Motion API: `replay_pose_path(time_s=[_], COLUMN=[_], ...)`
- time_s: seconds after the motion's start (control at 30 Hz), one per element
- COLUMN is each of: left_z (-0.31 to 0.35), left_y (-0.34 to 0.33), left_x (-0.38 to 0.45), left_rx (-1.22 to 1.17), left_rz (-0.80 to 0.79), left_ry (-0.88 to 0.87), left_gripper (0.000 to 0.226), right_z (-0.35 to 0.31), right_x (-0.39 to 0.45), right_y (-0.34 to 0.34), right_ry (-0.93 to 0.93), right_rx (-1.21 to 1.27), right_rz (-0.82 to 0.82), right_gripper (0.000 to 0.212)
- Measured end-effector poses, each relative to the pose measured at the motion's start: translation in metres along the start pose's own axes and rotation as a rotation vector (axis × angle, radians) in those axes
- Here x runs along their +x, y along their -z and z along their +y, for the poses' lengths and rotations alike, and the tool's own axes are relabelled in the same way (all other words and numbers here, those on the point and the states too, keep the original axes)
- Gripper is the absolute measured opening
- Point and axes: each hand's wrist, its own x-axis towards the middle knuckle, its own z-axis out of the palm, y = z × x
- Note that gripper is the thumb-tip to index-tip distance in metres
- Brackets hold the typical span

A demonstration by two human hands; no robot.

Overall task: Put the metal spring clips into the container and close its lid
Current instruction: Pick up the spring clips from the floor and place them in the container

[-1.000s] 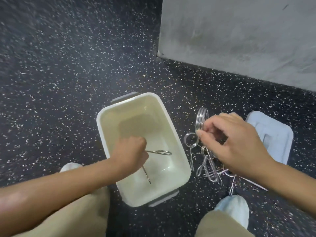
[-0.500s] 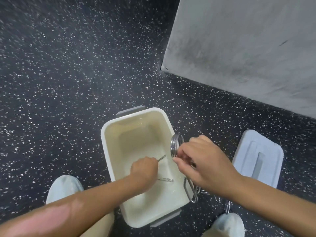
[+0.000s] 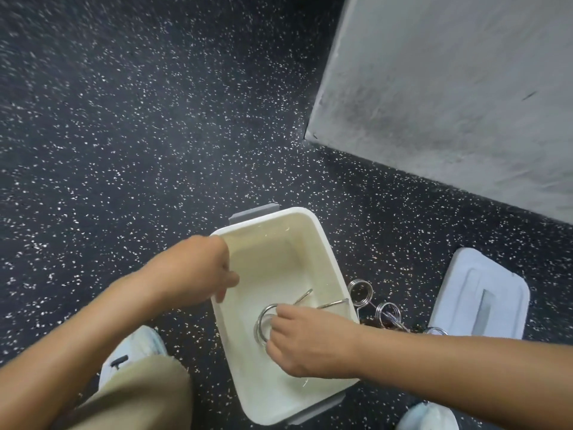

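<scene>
clip (image 3: 263, 324) coil half hidden (under right hand (image 3: 310, 342)) | container (image 3: 322, 246) open

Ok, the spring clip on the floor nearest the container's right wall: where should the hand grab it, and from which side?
Probably by its round coil, coming from above and from the right. The coil stands up off the floor beside the container, its thin legs hidden behind the rim. The right hand is nearest but still holds another clip inside the container.

Even, dim light; slight blur, wide-angle edge distortion.
</scene>
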Motion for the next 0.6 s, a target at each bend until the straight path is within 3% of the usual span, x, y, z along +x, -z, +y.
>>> replay_pose_path(time_s=[0.23, 0.33, 0.4, 0.5, 0.6], left_z=[0.003, 0.013, 0.021, 0.028, 0.04], left_y=[-0.01, -0.013, -0.011, -0.008, -0.006], left_x=[0.001, -0.001, -0.004, -0.005, -0.001], left_rx=[-0.018, -0.038, -0.052, -0.026, 0.046], left_rz=[0.096, 0.143, 0.19, 0.255, 0.282], left_ry=[-0.034, -0.066, -0.089, -0.125, -0.201], left_gripper=[0.035, 0.052, 0.06, 0.063, 0.061], right_z=[-0.009, -0.012, -0.016, -0.017, -0.02], right_x=[0.027, 0.029, 0.03, 0.025, -0.002], right_y=[-0.035, -0.043, -0.045, -0.042, -0.025], right_ry=[0.245, 0.265, 0.188, 0.047, -0.085], right_rx=[-0.154, -0.112, -0.072, 0.007, 0.153], right_rz=[-0.304, -0.39, -0.37, -0.3, -0.145], right_gripper=[0.013, 0.017, 0.021, 0.01, 0.013])
